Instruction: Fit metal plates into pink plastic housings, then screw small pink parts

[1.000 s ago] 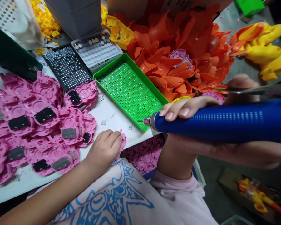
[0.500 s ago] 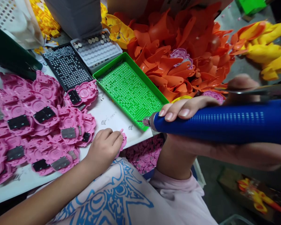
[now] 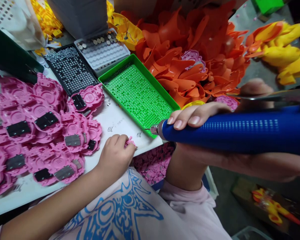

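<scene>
My right hand (image 3: 202, 116) grips a blue electric screwdriver (image 3: 230, 133), its tip (image 3: 148, 129) hovering over the near corner of the green perforated tray (image 3: 140, 93). At the near edge of the white table, my left hand (image 3: 115, 156) closes on a small pink plastic part (image 3: 130, 142), which my fingers mostly cover. A spread of pink round parts (image 3: 40, 130) with black and grey plates lies to the left of that hand.
A black screw tray (image 3: 70, 70) and a grey tray (image 3: 102, 50) with round cells sit behind the green one. Orange plastic shells (image 3: 190, 50) pile up at the back, yellow pieces (image 3: 282, 50) to the right. A bin of pink parts (image 3: 155, 163) sits below the table edge.
My left hand has curled tighter and lifted the pink part slightly off the table. The screwdriver has drifted a little to the left.
</scene>
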Action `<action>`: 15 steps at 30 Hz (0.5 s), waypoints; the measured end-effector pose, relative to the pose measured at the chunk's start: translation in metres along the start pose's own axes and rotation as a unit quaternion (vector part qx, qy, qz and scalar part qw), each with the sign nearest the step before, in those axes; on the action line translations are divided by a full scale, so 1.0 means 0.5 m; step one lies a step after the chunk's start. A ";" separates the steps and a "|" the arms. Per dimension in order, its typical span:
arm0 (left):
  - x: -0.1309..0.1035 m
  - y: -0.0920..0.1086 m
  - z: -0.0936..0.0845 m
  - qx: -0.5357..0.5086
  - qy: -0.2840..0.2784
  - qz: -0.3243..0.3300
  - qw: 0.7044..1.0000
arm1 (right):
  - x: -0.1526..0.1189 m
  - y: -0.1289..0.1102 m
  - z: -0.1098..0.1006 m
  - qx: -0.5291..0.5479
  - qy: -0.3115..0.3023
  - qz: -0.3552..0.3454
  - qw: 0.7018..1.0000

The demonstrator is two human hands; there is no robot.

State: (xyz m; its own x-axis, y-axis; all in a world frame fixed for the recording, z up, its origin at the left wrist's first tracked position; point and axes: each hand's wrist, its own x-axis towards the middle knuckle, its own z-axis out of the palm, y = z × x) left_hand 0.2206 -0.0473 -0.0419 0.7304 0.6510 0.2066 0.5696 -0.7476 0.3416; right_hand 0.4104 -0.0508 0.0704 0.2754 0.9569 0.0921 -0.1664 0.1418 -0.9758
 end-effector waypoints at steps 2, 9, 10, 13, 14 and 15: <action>-0.001 0.002 0.001 -0.028 0.001 -0.019 0.999 | -0.001 0.001 0.001 0.007 -0.009 0.000 1.000; 0.005 0.013 -0.004 -0.126 0.006 -0.074 0.989 | -0.004 0.025 0.008 0.000 -0.009 -0.076 0.997; 0.005 0.015 -0.004 -0.124 0.007 -0.079 0.989 | -0.009 0.034 0.007 -0.004 0.002 -0.093 0.996; 0.000 0.019 0.002 -0.112 0.024 -0.111 0.987 | -0.030 0.061 0.003 -0.019 0.005 -0.098 0.995; -0.004 0.020 0.004 -0.109 0.032 -0.121 0.986 | -0.038 0.068 0.002 -0.020 -0.005 -0.093 0.995; -0.007 0.020 0.006 -0.108 0.036 -0.129 0.985 | -0.047 0.075 0.002 -0.018 -0.017 -0.090 0.996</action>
State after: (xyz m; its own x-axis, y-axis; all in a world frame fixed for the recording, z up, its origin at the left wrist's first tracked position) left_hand 0.2247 -0.0573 -0.0421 0.5387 0.8291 0.1496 0.6330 -0.5155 0.5776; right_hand 0.3969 -0.0677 0.0321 0.2645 0.9249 0.2730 -0.0829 0.3039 -0.9491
